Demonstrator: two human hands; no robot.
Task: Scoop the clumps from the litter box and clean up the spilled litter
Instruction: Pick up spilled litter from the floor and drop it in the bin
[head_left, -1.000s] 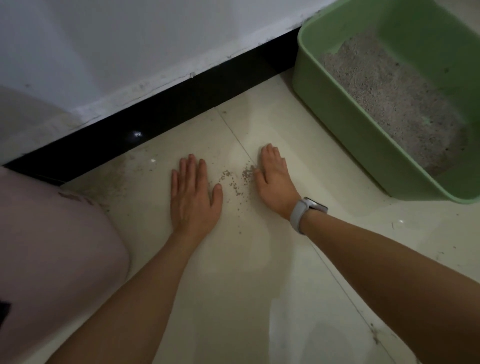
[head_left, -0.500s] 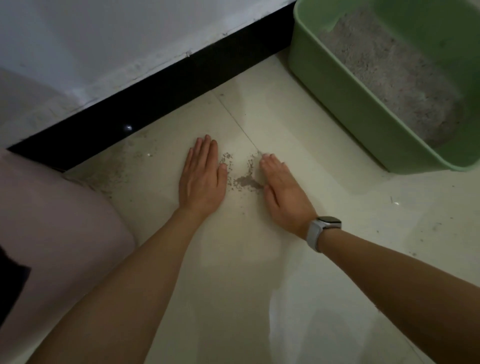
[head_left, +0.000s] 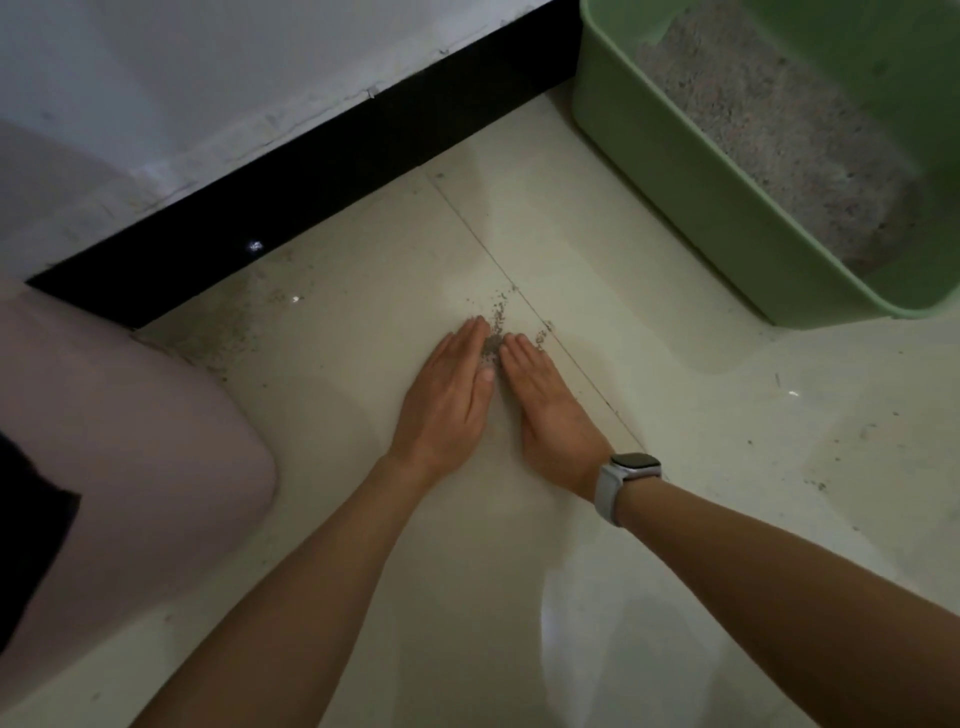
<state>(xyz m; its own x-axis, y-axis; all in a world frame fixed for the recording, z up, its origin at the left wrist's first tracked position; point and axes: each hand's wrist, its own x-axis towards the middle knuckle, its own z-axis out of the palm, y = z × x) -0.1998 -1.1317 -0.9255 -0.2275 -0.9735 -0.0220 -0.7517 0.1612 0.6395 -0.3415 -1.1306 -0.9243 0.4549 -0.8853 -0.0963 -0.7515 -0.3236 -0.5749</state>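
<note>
Litter (head_left: 492, 344) is lying in a small grey heap on the floor (head_left: 675, 426), squeezed between the fingertips of both hands, with a few loose grains trailing just beyond. The left hand (head_left: 448, 400) and right hand (head_left: 545, 402) are lying flat with straight fingers, angling toward each other. A watch (head_left: 631, 470) is sitting on the right wrist. The green litter box (head_left: 691, 208) is standing well apart, by the black baseboard (head_left: 322, 192).
</note>
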